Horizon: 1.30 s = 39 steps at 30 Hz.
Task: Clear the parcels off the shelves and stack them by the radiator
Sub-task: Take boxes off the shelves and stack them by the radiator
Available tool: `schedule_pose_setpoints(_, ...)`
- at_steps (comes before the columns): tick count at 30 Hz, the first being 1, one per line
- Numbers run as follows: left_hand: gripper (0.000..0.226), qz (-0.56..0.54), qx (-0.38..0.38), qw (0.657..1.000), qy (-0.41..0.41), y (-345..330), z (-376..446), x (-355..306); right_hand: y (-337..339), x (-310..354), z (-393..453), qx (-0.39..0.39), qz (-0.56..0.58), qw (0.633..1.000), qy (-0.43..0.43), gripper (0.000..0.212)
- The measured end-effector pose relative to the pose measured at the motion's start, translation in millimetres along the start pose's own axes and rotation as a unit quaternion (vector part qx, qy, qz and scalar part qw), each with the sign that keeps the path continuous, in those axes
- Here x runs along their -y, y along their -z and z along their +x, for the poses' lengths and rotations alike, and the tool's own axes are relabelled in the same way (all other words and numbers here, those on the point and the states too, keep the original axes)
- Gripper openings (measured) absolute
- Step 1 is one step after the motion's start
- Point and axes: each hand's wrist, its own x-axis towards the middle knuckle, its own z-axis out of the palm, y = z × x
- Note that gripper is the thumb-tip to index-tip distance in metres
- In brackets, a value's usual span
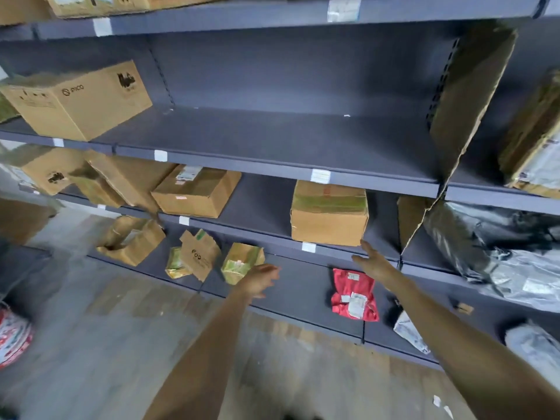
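Both hands reach toward the grey shelves with fingers spread and holding nothing: the right hand (374,262) sits just under the front lower corner of a taped cardboard box (328,213), the left hand (261,280) beside a small green-taped parcel (241,262). Between the hands the shelf edge (333,253) runs bare, with open shelf below as far as a red bag (353,294) under the right forearm. Above both hands the middle shelf (272,131) stands open from side to side.
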Motion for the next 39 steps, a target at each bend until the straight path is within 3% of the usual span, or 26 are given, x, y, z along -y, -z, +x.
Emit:
schedule_pose_setpoints(6,0.037,0.05,0.039,0.997,-0.047,-3.7,72.4,-21.5,-2.2,-2.9,40.9,-0.064,0.086,0.992,-0.062,0.062)
schedule_pose_setpoints(9,0.042,0.019,0.042,0.998,-0.033,-5.5,103.0,-28.2,-5.7,-2.4,62.7,-0.092,0.09,0.987,-0.096,0.064)
schedule_pose_setpoints(16,0.046,-0.026,0.049,0.997,-0.047,10.4,173.0,-71.9,-0.4,28.1,117.8,-0.169,0.121,0.975,-0.084,0.047)
schedule_pose_setpoints(20,0.057,-0.006,0.06,0.998,-0.032,21.3,197.9,-94.9,-3.1,37.0,135.9,-0.174,0.182,0.96,-0.124,0.064)
schedule_pose_setpoints(24,0.043,-0.001,0.067,0.998,-0.018,27.3,212.1,-96.5,-1.1,30.7,142.0,-0.227,0.176,0.946,-0.151,0.035)
schedule_pose_setpoints(26,0.044,-0.037,0.019,0.999,0.003,33.2,219.3,-94.4,-3.5,23.4,139.7,-0.272,0.22,0.924,-0.154,0.025)
schedule_pose_setpoints(29,0.055,-0.01,-0.015,1.0,0.016,52.9,226.8,-81.3,-15.7,7.7,125.5,-0.372,0.307,0.857,-0.182,0.033)
schedule_pose_setpoints(30,0.059,0.028,-0.011,0.999,0.019,60.1,228.1,-74.6,-20.7,2.4,121.7,-0.361,0.319,0.855,-0.192,0.036)
schedule_pose_setpoints(34,0.064,0.131,-0.002,0.991,0.028,70.3,228.6,-60.4,-43.1,2.0,115.9,-0.192,0.31,0.905,-0.221,0.038)
schedule_pose_setpoints(36,0.069,0.104,0.051,0.992,0.043,63.4,228.0,-64.7,-48.8,6.0,117.0,-0.191,0.345,0.891,-0.224,0.04)
schedule_pose_setpoints(39,0.081,0.028,0.12,0.99,0.074,51.0,230.3,-71.0,-48.1,11.4,114.4,-0.171,0.365,0.884,-0.236,0.066)
